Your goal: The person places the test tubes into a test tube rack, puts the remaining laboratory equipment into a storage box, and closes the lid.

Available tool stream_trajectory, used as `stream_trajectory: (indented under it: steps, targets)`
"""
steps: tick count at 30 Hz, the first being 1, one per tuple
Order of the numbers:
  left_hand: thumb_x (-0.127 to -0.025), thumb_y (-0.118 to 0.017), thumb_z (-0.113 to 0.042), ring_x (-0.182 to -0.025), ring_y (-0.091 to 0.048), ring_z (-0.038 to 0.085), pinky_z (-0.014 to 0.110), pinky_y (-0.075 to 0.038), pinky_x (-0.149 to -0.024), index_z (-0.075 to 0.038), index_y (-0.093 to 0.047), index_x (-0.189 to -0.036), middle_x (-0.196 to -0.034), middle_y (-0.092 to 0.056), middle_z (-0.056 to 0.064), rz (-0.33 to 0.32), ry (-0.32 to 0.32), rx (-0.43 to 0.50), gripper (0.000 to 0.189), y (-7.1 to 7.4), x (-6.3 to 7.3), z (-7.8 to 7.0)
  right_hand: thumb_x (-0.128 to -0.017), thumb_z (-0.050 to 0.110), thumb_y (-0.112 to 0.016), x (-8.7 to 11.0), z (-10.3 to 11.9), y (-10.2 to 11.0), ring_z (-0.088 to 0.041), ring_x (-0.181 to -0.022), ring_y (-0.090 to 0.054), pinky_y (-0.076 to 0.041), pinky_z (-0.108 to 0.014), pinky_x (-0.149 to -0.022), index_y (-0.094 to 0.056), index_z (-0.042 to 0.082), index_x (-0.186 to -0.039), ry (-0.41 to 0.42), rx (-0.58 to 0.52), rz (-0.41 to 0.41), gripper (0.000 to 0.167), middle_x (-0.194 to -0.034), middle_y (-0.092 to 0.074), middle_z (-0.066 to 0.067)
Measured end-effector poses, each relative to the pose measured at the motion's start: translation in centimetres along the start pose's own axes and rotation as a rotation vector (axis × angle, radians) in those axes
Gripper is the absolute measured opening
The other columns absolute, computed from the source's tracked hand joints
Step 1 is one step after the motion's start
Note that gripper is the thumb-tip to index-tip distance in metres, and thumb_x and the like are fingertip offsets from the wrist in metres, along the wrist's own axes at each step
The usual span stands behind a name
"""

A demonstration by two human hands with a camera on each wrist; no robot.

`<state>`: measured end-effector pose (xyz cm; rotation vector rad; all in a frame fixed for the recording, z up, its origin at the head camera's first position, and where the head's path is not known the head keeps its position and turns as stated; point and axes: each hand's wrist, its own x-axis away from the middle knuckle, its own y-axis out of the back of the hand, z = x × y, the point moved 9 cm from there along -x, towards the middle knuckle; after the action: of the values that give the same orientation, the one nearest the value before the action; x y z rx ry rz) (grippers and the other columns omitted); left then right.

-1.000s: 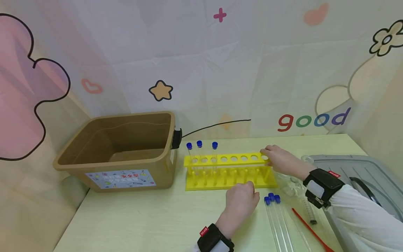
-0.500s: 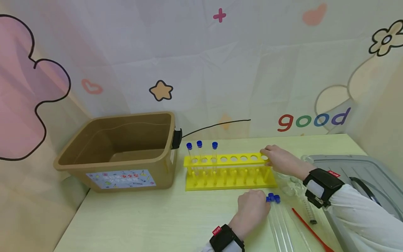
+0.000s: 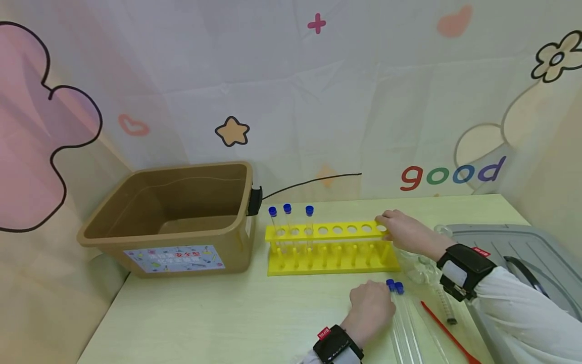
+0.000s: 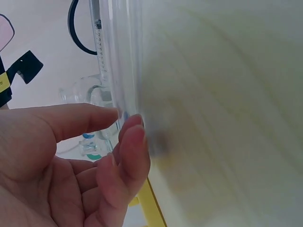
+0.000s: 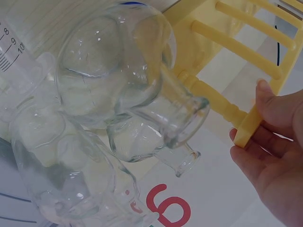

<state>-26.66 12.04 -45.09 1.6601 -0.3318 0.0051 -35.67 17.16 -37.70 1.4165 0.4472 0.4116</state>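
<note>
My right hand (image 3: 409, 233) grips the right end of a yellow test tube rack (image 3: 336, 266), its thumb and fingers on the upper bar's end (image 5: 246, 128) in the right wrist view. Three blue-capped test tubes (image 3: 309, 211) stand upright at the rack's left end. In front of the rack, more capped test tubes (image 3: 406, 328) lie side by side on the table. My left hand (image 3: 370, 308) is at the cap end of the leftmost one, pinching a clear tube (image 4: 125, 61) between thumb and fingertips in the left wrist view. The hand hides that cap from the head view.
A brown bin (image 3: 182, 253) stands at the left. Right of the rack are glass flasks (image 5: 109, 61), a syringe (image 3: 447, 306) and a red long-handled tool (image 3: 447, 328). A grey lid (image 3: 491, 235) with a black handle lies under the right forearm.
My left hand has moved right and slightly nearer, from in front of the rack to the lying test tubes, and has taken hold of one. The right hand stays on the rack.
</note>
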Motion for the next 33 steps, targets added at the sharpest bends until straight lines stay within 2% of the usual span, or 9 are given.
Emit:
stream_trajectory:
  steps: [7,19,25,33]
  targets:
    - [-0.080,-0.064,-0.032,-0.055,-0.050,0.013,0.030,-0.041,-0.049,-0.015,-0.062,-0.072,-0.062,-0.047,-0.001,-0.021,0.017,-0.006,0.019,0.2,0.0,0.5,-0.071,-0.002,-0.073,-0.1,0.1,0.1,-0.032,-0.088,-0.051,-0.045,-0.041,-0.078,-0.058,-0.006,-0.108,-0.005,0.004,-0.005,0.040,-0.096,-0.055,-0.017]
    - [-0.081,-0.064,-0.032,-0.056,-0.049,0.013,0.029,-0.040,-0.050,-0.014,-0.062,-0.072,-0.063,-0.045,0.000,-0.044,0.054,-0.002,0.020,0.6,0.1,1.7,-0.071,-0.002,-0.073,0.0,0.3,0.2,-0.031,-0.086,-0.051,-0.046,-0.040,-0.077,-0.058,-0.007,-0.106,0.034,0.016,-0.029,0.039,-0.094,-0.054,-0.016]
    - [-0.079,-0.065,-0.030,-0.053,-0.047,0.012,0.028,-0.039,-0.048,-0.013,-0.057,-0.063,-0.060,-0.044,-0.001,-0.072,0.054,0.027,0.024,0.8,0.0,2.2,-0.071,-0.002,-0.073,-0.1,0.2,0.1,-0.031,-0.087,-0.051,-0.046,-0.040,-0.077,-0.058,-0.006,-0.107,0.019,0.021,-0.022,0.040,-0.095,-0.054,-0.017]
    - [-0.078,-0.066,-0.031,-0.053,-0.045,0.012,0.027,-0.038,-0.048,-0.013,-0.056,-0.062,-0.062,-0.042,0.000,-0.070,0.067,0.055,0.026,0.8,0.2,3.0,-0.071,-0.002,-0.073,-0.1,0.0,-0.1,-0.032,-0.087,-0.051,-0.045,-0.041,-0.078,-0.058,-0.006,-0.108,0.000,0.017,-0.008,0.040,-0.095,-0.054,-0.017]
